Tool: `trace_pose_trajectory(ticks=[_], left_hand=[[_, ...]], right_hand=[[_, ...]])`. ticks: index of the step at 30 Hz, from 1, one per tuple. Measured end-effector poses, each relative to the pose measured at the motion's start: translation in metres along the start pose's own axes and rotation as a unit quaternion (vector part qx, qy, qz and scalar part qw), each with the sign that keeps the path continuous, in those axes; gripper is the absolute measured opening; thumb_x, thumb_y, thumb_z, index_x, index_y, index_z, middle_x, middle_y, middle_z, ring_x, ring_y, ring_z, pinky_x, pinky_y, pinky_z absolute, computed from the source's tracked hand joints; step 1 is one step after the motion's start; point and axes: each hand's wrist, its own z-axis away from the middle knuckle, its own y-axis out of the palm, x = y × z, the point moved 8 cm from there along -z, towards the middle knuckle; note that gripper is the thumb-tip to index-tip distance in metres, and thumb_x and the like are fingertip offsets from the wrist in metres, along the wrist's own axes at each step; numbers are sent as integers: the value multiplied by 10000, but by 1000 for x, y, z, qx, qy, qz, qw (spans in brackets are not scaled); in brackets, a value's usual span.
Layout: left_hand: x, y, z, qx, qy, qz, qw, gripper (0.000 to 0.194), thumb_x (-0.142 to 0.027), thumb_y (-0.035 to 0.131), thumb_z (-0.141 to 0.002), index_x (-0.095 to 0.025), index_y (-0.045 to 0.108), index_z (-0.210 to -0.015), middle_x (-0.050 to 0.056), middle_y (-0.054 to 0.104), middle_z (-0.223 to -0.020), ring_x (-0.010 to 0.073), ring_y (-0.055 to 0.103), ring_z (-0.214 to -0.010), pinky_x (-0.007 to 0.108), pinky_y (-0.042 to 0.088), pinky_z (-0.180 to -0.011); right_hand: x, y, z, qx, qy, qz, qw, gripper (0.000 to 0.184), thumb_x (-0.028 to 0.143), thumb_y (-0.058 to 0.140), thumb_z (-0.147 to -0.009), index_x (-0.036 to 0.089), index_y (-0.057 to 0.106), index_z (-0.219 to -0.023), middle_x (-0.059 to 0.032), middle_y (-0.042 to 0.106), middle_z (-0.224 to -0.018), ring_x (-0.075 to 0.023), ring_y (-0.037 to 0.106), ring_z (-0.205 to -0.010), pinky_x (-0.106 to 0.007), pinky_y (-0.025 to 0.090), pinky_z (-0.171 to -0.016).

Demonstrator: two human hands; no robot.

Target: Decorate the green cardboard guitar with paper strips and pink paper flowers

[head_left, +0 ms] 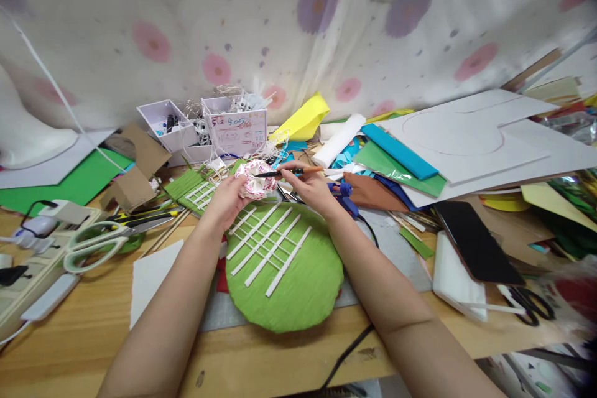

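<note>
My left hand [227,202] is closed on the edge of a white crumpled-paper flower [245,169] with pink-red marks around its rim. A slim, dark pen-like tool with an orange-brown rear end [311,169] is pinched in my right hand [305,185]. Its front end reaches over the middle of the flower; whether it touches cannot be made out. Below both hands lies a round green paper-covered piece [298,298] with white strips crossed in a lattice. A smaller green piece with white strips [196,194] is partly hidden behind my left hand.
A blue glue gun [342,193] lies beyond my right wrist. Scissors [93,245] and a power strip [41,267] are at left. A phone [478,242] rests on a white box [454,280] at right. White bins [237,130] and coloured paper [303,118] crowd the back.
</note>
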Motion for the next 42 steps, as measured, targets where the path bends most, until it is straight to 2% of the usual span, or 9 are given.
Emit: trace_pose_trajectory(ticks=[3, 9, 16, 21, 25, 29, 34, 40, 42], left_hand=[[0, 0, 0, -1, 4, 4, 1000, 164, -140, 553, -829, -116, 669, -943, 83, 731, -938, 133, 676, -778, 265, 580, -706], [0, -1, -1, -10, 8, 10, 1000, 186, -138, 575, -804, -126, 665, -966, 82, 732, -975, 144, 687, -801, 289, 581, -733], [-1, -2, -2, -7, 11, 8, 1000, 176, -146, 603, -781, -123, 668, -943, 67, 736, -906, 142, 688, -797, 296, 576, -761], [-1, -2, -2, -9, 7, -1, 1000, 151, -153, 570, -809, -101, 674, -905, 74, 740, -878, 137, 687, -782, 272, 570, -751], [0, -2, -2, -8, 13, -10, 1000, 145, -169, 601, -781, -111, 681, -888, 70, 739, -870, 144, 683, -785, 280, 566, -756], [0, -3, -4, -9, 23, -14, 1000, 142, -181, 635, -744, -126, 677, -868, 53, 729, -838, 142, 673, -761, 283, 560, -750], [1, -4, -4, -11, 18, -17, 1000, 122, -173, 630, -755, -124, 672, -858, 50, 728, -829, 135, 674, -744, 266, 561, -725], [-1, -4, -1, -28, 15, -3, 999, 80, -144, 594, -786, -123, 662, -823, 40, 723, -779, 127, 669, -718, 262, 570, -718], [-1, -4, -1, -31, 16, -7, 999, 74, -144, 599, -781, -124, 661, -814, 45, 721, -786, 136, 670, -721, 287, 572, -742]], right_hand=[[1, 0, 0, 5, -12, 10, 1000, 319, 503, 604, -848, 221, 695, -965, -36, 695, -974, -138, 612, -778, -267, 495, -674], [3, -2, 0, -3, -15, 3, 1000, 294, 478, 584, -866, 207, 679, -927, -37, 686, -906, -161, 633, -859, -299, 514, -775], [2, 2, 0, 11, 0, 16, 1000, 305, 482, 594, -854, 213, 685, -963, -38, 690, -950, -121, 575, -700, -248, 466, -593], [8, 0, 1, 3, -20, 21, 1000, 272, 453, 592, -863, 216, 688, -955, -41, 688, -967, -151, 610, -820, -270, 491, -683], [3, 1, 0, 12, -13, 25, 1000, 275, 455, 582, -871, 219, 689, -958, -34, 694, -956, -145, 617, -779, -275, 496, -674], [7, 2, 0, 10, -40, 23, 999, 254, 434, 592, -871, 216, 694, -952, -34, 695, -983, -162, 632, -891, -291, 505, -772], [6, 2, 0, 12, -19, 29, 999, 235, 416, 582, -879, 213, 692, -927, -25, 682, -919, -133, 603, -761, -250, 475, -643], [11, 5, 0, 26, -51, 19, 998, 214, 397, 604, -863, 221, 699, -940, -41, 691, -998, -169, 629, -923, -278, 501, -734], [10, 5, 0, 24, -45, 24, 998, 217, 399, 600, -864, 218, 702, -926, -38, 693, -978, -163, 628, -885, -272, 496, -706]])
